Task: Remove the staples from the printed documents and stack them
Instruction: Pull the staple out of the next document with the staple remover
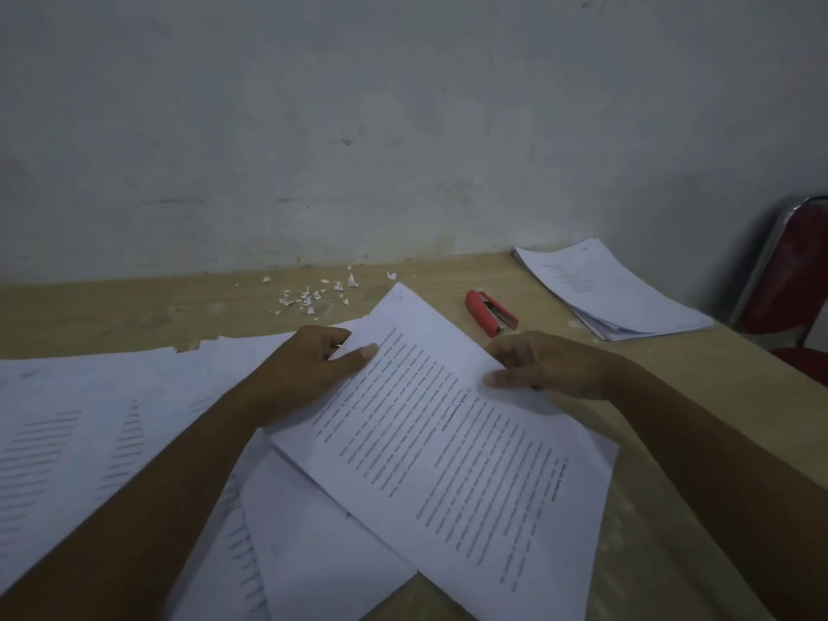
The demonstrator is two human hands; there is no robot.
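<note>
A printed document (452, 445) of several white pages lies tilted on the wooden table (112, 307) in front of me. My left hand (313, 365) pinches its upper left edge, thumb on top of the page. My right hand (537, 365) grips its upper right edge, thumb lying on the print. A red stapler (490, 312) lies just beyond the document's far corner, apart from both hands. A neat stack of papers (609, 291) sits at the table's far right corner.
Loose printed sheets (89, 419) spread across the table's left side and under the document. Small torn paper scraps (309, 295) lie by the grey wall. A red chair (793, 280) stands beyond the table's right edge.
</note>
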